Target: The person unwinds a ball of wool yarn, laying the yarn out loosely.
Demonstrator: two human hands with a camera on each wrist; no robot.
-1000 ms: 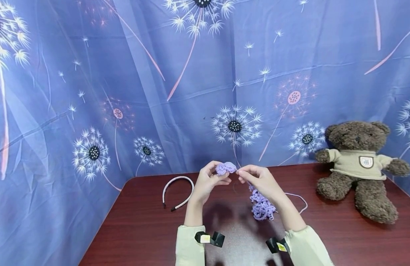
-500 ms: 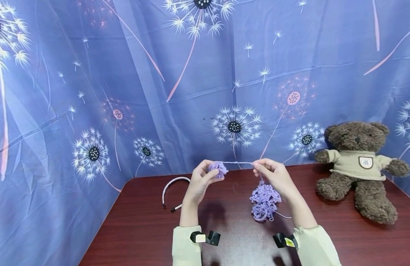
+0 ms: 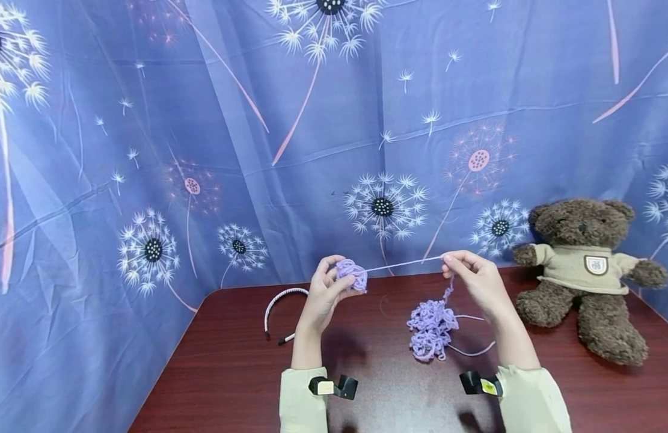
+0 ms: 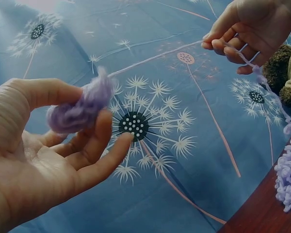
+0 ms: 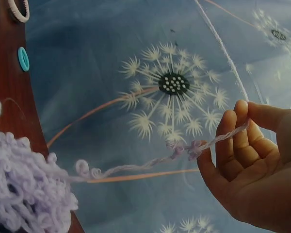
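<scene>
My left hand [image 3: 320, 304] grips a small bundle of purple yarn [image 3: 351, 270] between thumb and fingers, raised over the back of the table. From the bundle a strand [image 3: 401, 263] runs taut, slanting up to my right hand [image 3: 478, 285], whose thumb and fingertips pinch it. Below that pinch, in the right wrist view, a knotted, twisted length [image 5: 150, 164] leads down to a loopy purple crocheted piece [image 5: 24, 189]. On the table the piece [image 3: 431, 331] lies as a heap, left of my right wrist.
A white headband [image 3: 269, 310] lies behind my left forearm. At the right a brown teddy bear [image 3: 588, 270] sits in a beige top. Loose yarn tails [image 3: 477, 353] trail beside the crocheted piece. A patterned blue curtain [image 3: 290, 198] stands behind the dark red table [image 3: 231, 361].
The right hand has moved right and up, away from the left, drawing out the strand between them. The bundle and left hand shifted slightly left. The lower crocheted heap stayed on the table.
</scene>
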